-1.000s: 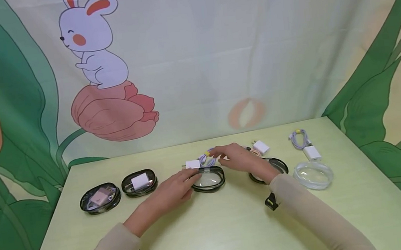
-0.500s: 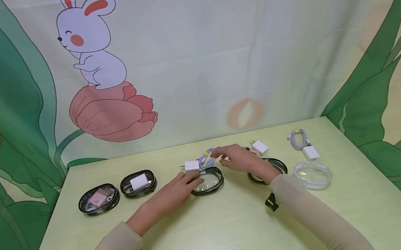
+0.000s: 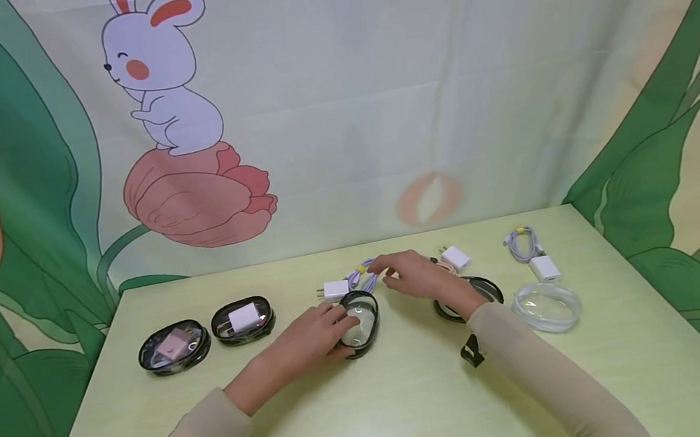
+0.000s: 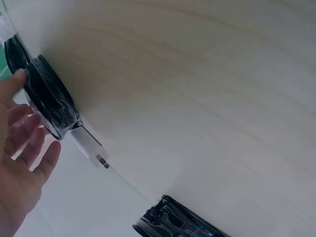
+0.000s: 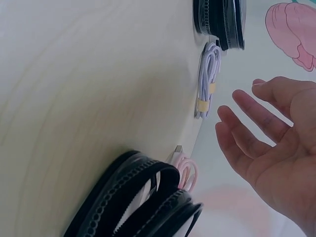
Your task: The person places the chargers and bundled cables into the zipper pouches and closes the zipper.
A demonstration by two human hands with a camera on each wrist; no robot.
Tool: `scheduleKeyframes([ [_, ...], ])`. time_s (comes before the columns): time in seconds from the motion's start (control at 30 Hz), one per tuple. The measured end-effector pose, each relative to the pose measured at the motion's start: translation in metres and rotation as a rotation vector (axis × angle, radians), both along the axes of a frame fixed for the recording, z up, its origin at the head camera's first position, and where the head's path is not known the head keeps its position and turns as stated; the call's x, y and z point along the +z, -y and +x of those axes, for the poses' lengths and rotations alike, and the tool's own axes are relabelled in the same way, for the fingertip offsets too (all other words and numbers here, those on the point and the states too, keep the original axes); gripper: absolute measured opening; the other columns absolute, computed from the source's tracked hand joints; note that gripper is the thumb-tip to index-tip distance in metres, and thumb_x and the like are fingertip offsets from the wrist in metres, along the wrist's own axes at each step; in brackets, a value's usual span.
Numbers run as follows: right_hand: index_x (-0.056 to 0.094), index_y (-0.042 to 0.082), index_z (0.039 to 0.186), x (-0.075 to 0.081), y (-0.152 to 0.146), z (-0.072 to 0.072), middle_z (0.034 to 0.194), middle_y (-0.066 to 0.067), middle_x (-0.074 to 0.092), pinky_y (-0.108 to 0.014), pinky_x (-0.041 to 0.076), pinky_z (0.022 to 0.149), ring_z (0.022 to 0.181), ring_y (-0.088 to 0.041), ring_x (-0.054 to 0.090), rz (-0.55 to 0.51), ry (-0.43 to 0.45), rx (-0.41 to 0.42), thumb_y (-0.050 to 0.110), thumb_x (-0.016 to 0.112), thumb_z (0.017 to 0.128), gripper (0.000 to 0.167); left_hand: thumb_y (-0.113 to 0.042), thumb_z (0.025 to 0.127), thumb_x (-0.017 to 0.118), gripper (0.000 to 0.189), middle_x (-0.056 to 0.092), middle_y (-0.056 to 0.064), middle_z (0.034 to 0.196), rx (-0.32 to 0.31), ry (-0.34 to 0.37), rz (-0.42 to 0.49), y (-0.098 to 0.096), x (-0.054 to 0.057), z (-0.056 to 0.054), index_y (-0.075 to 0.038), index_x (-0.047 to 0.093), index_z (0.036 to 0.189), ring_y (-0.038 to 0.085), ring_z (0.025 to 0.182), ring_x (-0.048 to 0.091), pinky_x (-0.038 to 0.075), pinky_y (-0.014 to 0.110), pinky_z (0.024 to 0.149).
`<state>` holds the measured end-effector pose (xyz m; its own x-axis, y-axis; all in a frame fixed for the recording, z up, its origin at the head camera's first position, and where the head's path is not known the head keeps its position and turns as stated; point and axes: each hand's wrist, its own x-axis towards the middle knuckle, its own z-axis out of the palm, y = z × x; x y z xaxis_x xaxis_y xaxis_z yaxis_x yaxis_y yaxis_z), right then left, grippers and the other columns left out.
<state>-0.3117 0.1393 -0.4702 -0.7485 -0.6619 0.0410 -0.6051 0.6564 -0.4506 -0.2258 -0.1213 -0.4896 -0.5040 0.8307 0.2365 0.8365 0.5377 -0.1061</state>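
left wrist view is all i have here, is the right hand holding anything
Observer: No, the right wrist view shows the right hand empty.
Operator: ok, what lies by the black case that the left hand is on
Observer: In the right wrist view, a coiled purple cable lies close beside it.
Operator: any case out there that isn't black
Observer: Yes, a whitish clear case lies toward the right of the head view.

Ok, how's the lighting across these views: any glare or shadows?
Head view: bright, with a pale sheen on the near table and soft shadow below the left hand; left wrist: dimmer, shadow beside the black-edged case; right wrist: also dim, soft shadow beside the lavender cable.
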Motion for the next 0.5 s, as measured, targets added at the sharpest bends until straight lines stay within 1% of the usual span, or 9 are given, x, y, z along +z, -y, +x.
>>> scheduleKeyframes([
  [0.07,0.063,0.008,0.135,-0.0002,-0.0004,-0.0013,0.131,-0.009,0.067,-0.039,0.056,0.092,0.114,-0.026,0.067,-0.002,0.014,-0.003,0.005,0.058,0.102,0.034,-0.039,0.092,0.075,0.046,0.060,0.005,0.114,0.018,0.030,-0.001,0.0012,-0.0001,-0.0002,-0.011,0.064,0.127,0.023,0.104,0.056,0.051,0.036,0.088],
  [0.17,0.063,0.008,0.135,-0.0005,-0.0012,-0.0028,0.131,-0.010,0.067,-0.040,0.055,0.093,0.115,-0.027,0.066,-0.007,0.022,-0.002,0.005,0.058,0.102,0.034,-0.037,0.093,0.071,0.054,0.054,0.011,0.134,0.021,0.099,-0.002,0.0036,-0.0015,-0.0020,-0.012,0.056,0.138,0.027,0.123,0.051,0.049,0.040,0.102],
  [0.27,0.063,0.007,0.134,-0.0006,-0.0013,-0.0037,0.131,-0.010,0.067,-0.040,0.056,0.092,0.115,-0.027,0.067,-0.004,0.018,0.000,0.004,0.058,0.101,0.033,-0.031,0.093,0.068,0.064,0.039,0.016,0.155,0.002,0.173,-0.018,0.0058,-0.0027,-0.0042,-0.013,0.044,0.150,0.030,0.141,0.039,0.040,0.044,0.114],
  [0.37,0.063,0.006,0.134,-0.0015,-0.0015,-0.0050,0.130,-0.011,0.067,-0.040,0.056,0.093,0.114,-0.028,0.067,0.005,0.010,0.010,0.003,0.059,0.101,0.033,-0.025,0.092,0.065,0.072,0.026,0.017,0.164,-0.014,0.239,-0.043,0.0065,-0.0026,-0.0061,-0.014,0.035,0.156,0.031,0.149,0.030,0.035,0.044,0.118],
  [0.4,0.063,0.005,0.134,-0.0019,-0.0014,-0.0055,0.130,-0.011,0.067,-0.040,0.056,0.093,0.115,-0.028,0.067,0.007,0.012,0.014,0.003,0.059,0.101,0.034,-0.024,0.092,0.065,0.073,0.024,0.017,0.165,-0.014,0.257,-0.050,0.0066,-0.0022,-0.0065,-0.014,0.033,0.157,0.031,0.150,0.029,0.034,0.044,0.118],
  [0.5,0.063,0.006,0.135,-0.0037,-0.0012,-0.0071,0.130,-0.011,0.068,-0.040,0.055,0.094,0.116,-0.028,0.066,0.018,0.014,0.027,0.004,0.058,0.101,0.034,-0.022,0.093,0.063,0.074,0.021,0.016,0.166,0.005,0.281,-0.077,0.0067,-0.0017,-0.0074,-0.015,0.031,0.159,0.031,0.150,0.027,0.037,0.044,0.116],
])
